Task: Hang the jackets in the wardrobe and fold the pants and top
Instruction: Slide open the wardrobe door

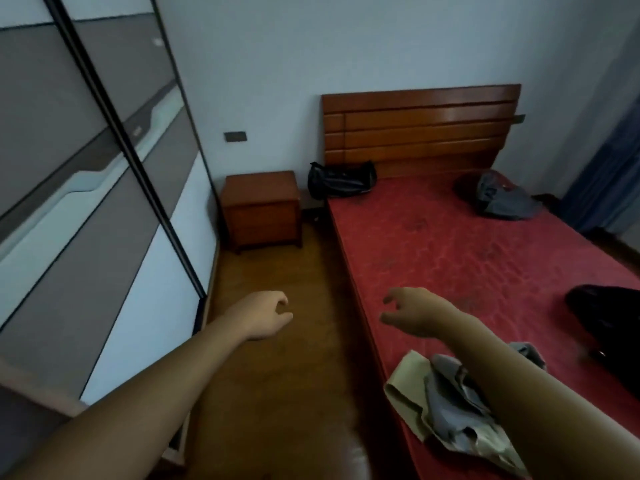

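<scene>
A crumpled beige and grey garment (446,407) lies at the near left corner of the red bed (450,244), under my right forearm. A black garment (609,327) is bunched at the bed's right edge. A grey garment (502,199) lies near the headboard on the right. My left hand (263,315) hovers over the wooden floor, fingers loosely curled, holding nothing. My right hand (412,311) hangs over the bed's left edge, fingers apart and empty. The wardrobe (86,188) with grey and white sliding doors stands at the left, doors closed.
A wooden nightstand (261,209) stands against the far wall between wardrobe and bed. A black bag (341,180) sits at the bed's far left corner by the wooden headboard (419,126). A strip of wooden floor (277,358) runs between wardrobe and bed. Blue curtains (609,168) hang at the far right.
</scene>
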`<state>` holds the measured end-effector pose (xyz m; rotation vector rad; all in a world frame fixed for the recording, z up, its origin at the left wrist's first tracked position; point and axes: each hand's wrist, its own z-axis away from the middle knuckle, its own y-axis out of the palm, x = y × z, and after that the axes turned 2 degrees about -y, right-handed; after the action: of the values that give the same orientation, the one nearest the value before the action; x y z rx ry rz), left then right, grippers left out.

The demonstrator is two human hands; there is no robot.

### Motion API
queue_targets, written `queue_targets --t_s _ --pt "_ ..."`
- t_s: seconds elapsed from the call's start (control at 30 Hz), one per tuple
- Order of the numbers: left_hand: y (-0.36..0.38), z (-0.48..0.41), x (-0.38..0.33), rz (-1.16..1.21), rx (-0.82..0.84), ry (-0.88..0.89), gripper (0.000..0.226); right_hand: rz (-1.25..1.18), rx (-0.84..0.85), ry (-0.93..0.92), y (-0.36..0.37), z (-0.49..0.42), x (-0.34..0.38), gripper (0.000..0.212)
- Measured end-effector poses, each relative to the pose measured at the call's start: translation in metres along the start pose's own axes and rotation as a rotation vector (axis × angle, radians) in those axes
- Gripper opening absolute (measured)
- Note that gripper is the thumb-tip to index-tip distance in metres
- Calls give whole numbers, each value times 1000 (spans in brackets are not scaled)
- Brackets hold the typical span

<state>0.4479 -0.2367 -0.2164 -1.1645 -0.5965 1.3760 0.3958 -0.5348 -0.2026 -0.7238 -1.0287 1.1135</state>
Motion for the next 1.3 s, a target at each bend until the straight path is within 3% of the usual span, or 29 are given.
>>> queue_targets --t_s 0.23,0.43,0.67,0.87,1.07,1.3 --pt "-23 -54 27 90 -51 -158 51 74 46 -170 -40 -113 30 48" --pt "-57 -142 64 155 -82 -248 55 140 110 -243 -77 -228 70 57" --pt "-124 -225 123 144 -111 -347 56 200 138 -352 -121 -361 141 62" --pt "-153 -247 175 235 -153 -494 51 262 184 -532 -137 -451 208 58" --pt "-164 -248 223 311 -217 -727 50 338 270 -788 -142 -525 294 47" --pt "-174 -238 243 411 -322 -1060 53 429 357 -1063 -141 -584 386 52"
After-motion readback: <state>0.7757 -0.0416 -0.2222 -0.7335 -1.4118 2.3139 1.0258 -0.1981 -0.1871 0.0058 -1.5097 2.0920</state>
